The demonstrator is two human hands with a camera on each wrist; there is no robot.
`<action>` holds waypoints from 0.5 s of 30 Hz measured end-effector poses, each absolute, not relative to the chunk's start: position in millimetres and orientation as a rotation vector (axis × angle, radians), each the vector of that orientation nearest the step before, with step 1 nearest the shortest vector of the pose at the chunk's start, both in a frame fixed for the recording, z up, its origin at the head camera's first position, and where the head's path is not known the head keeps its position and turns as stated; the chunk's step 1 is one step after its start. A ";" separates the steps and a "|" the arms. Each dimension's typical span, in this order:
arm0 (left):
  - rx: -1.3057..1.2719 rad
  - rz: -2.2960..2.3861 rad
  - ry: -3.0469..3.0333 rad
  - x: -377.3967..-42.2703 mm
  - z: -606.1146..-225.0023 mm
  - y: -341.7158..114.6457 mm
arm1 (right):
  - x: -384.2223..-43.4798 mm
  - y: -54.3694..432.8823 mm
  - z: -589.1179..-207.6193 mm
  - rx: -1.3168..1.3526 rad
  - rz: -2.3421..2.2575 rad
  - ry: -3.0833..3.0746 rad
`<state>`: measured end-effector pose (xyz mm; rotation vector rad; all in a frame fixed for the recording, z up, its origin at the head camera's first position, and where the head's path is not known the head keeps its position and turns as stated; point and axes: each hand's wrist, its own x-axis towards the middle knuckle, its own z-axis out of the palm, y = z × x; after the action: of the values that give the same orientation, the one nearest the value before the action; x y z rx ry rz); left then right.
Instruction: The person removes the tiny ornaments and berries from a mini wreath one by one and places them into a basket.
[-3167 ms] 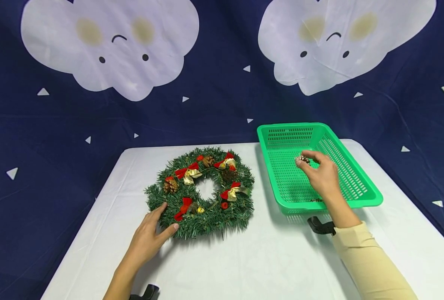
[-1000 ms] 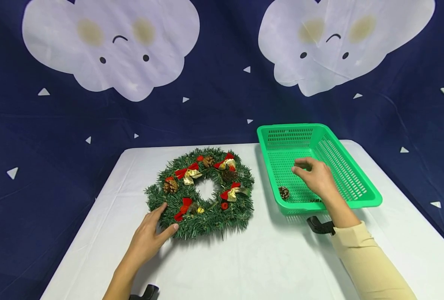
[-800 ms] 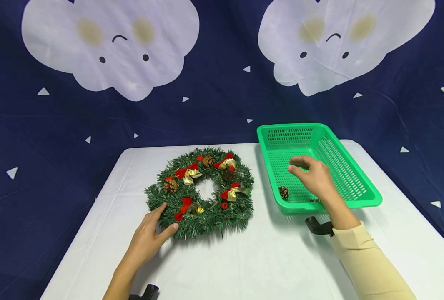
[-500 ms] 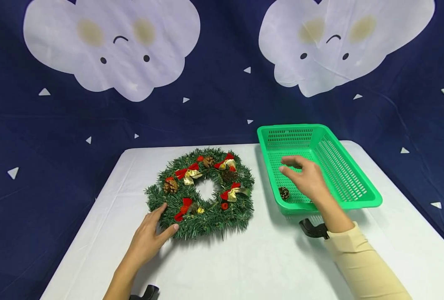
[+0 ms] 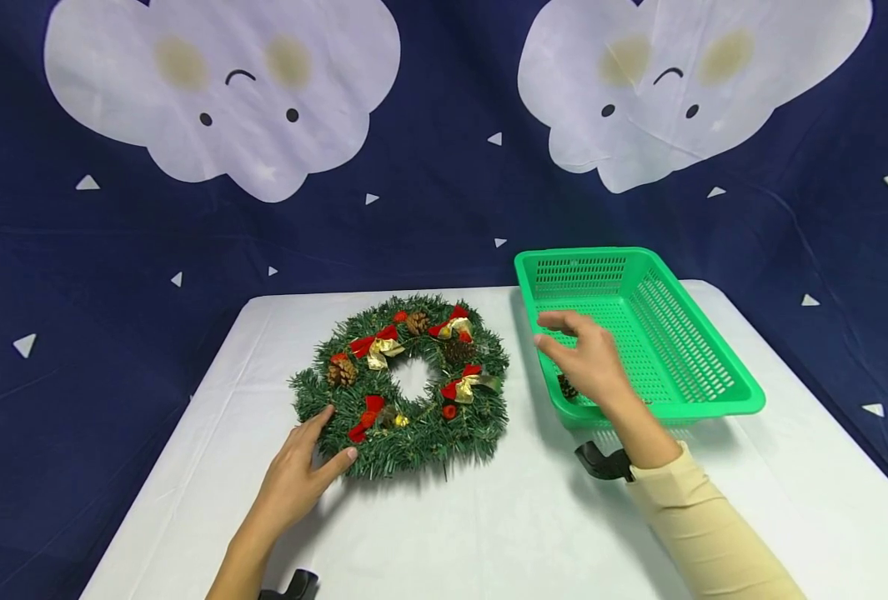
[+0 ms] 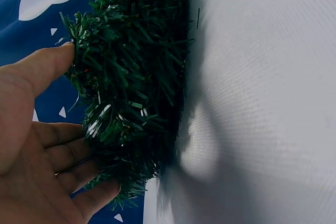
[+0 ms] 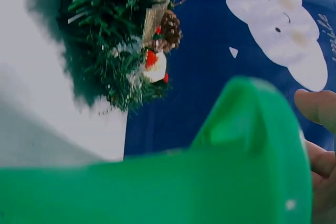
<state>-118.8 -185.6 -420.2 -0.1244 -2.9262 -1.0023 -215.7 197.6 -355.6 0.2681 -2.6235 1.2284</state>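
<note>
On the white-covered worktop point(image 5: 489, 533), right of the Christmas wreath point(image 5: 421, 437), you have a perforated green basket point(image 5: 721, 407); a dark pine cone point(image 5: 566, 387) sits near its front left corner, partly hidden by your right hand point(image 5: 588, 360). That hand hovers over the basket's left side, thumb and fingers parted, holding nothing. Behind hangs a navy backdrop point(image 5: 444, 225). Your left hand point(image 5: 297, 475), fingers spread, touches the wreath's near left edge. Bushy and green, the ring carries red-and-gold bows point(image 5: 378, 345) and brown cones point(image 5: 342, 371).
</note>
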 end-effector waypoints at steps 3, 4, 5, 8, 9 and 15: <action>-0.127 -1.002 -2.926 -118.9 -420.1 -185.6 | -215.1 191.2 -356.1 0.279 1.233 -2.623; -0.128 -1.002 -2.926 -118.9 -420.1 -185.6 | -215.0 189.0 -356.2 0.280 1.230 -2.622; -0.129 -1.002 -2.925 -118.9 -420.1 -185.6 | -214.9 186.8 -356.2 0.280 1.227 -2.622; -0.131 -1.002 -2.924 -118.9 -420.2 -185.7 | -214.7 179.9 -357.0 0.280 1.228 -2.628; -0.132 -1.001 -2.923 -118.9 -420.2 -185.7 | -214.9 177.3 -357.3 0.280 1.231 -2.629; -0.132 -1.003 -2.924 -119.0 -420.3 -185.7 | -215.3 162.0 -357.6 0.303 1.215 -2.622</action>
<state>-119.0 -185.7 -420.3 -0.1322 -2.9245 -1.0027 -215.3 162.0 -357.6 0.3025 -2.6217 1.2152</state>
